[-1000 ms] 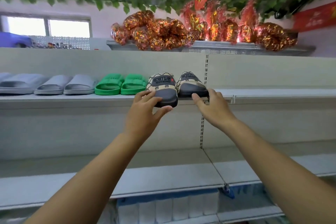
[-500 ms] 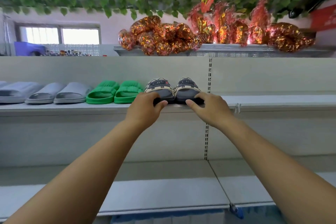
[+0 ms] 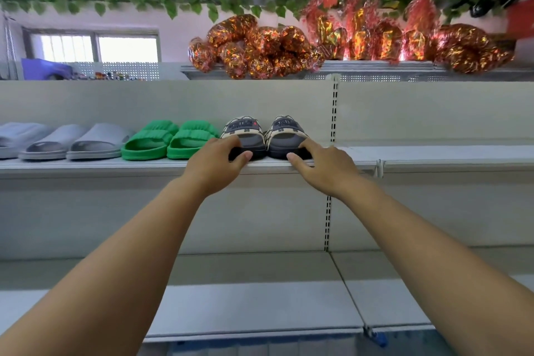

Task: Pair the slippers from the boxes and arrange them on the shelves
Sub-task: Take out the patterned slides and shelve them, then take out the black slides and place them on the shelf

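— What are my hands holding?
— My left hand [image 3: 215,163] pinches the smooth dark heel of the left checked slipper [image 3: 244,131], and my right hand [image 3: 326,166] pinches the right checked slipper [image 3: 284,130].
— Where are they?
— Flat on the grey metal shelf [image 3: 86,164], with the ribbed green slippers [image 3: 170,139] at their 9 o'clock.

Patterned slipper pair [image 3: 264,136], side-by-side on shelf [image 3: 115,163]
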`<action>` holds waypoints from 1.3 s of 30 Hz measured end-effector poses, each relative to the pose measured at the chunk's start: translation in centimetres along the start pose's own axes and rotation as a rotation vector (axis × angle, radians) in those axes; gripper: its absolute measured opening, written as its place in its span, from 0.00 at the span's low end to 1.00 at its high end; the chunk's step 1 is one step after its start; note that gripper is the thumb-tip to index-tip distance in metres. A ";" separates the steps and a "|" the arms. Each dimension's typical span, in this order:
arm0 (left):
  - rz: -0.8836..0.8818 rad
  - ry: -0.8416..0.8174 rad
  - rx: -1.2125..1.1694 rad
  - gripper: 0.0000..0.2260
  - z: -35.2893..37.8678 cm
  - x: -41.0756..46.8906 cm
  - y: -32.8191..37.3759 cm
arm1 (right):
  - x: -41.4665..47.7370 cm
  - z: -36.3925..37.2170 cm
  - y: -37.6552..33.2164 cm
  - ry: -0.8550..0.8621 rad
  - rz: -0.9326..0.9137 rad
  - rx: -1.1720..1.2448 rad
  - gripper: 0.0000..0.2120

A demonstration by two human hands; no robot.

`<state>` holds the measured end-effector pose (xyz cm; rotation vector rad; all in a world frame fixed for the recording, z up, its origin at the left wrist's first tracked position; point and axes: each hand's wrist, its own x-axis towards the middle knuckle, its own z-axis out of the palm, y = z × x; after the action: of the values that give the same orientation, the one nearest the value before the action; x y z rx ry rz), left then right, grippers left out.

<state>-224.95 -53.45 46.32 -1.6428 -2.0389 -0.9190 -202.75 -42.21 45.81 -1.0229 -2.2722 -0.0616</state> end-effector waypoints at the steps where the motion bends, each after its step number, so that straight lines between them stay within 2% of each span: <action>1: -0.007 -0.014 0.013 0.11 0.0 -0.1 0.1 | -0.2 0.2 -0.2 -0.006 0.000 -0.030 0.25; 3: 0.008 0.005 0.000 0.12 0.4 -0.5 0.0 | -0.7 0.7 -0.6 0.015 0.017 -0.072 0.28; 5: 0.052 0.137 -0.119 0.15 0.6 -2.1 0.3 | -2.0 1.0 -1.4 0.087 0.043 -0.059 0.30; 8: 0.099 0.341 -0.289 0.24 1.3 -7.3 1.2 | -6.7 1.5 -3.6 0.170 -0.016 0.153 0.31; 12: 0.160 0.278 -0.146 0.24 2.7 -16.2 0.9 | -14.8 3.8 -5.8 0.187 -0.188 0.261 0.29; 17: 0.075 0.125 0.036 0.22 4.1 -27.1 -3.1 | -23.2 10.7 -6.9 -0.062 -0.232 0.268 0.29; 24: -0.171 -0.146 0.088 0.25 4.7 -43.0 -9.6 | -33.7 19.1 -10.0 -0.389 -0.177 0.272 0.31; 29: -0.401 -0.362 0.072 0.29 5.5 -54.2 -15.0 | -41.3 24.0 -13.4 -0.748 -0.212 0.298 0.33; 33: -0.519 -0.482 0.030 0.25 6.2 -61.5 -21.1 | -46.3 27.8 -17.5 -1.037 -0.058 0.275 0.33; 39: -0.664 -0.771 -0.017 0.26 5.8 -68.4 -28.0 | -51.7 32.3 -24.5 -1.271 0.225 0.235 0.28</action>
<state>-233.69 -101.98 -9.00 -1.4664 -3.2250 -0.4896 -211.22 -83.93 -4.24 -1.3805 -3.0514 1.2383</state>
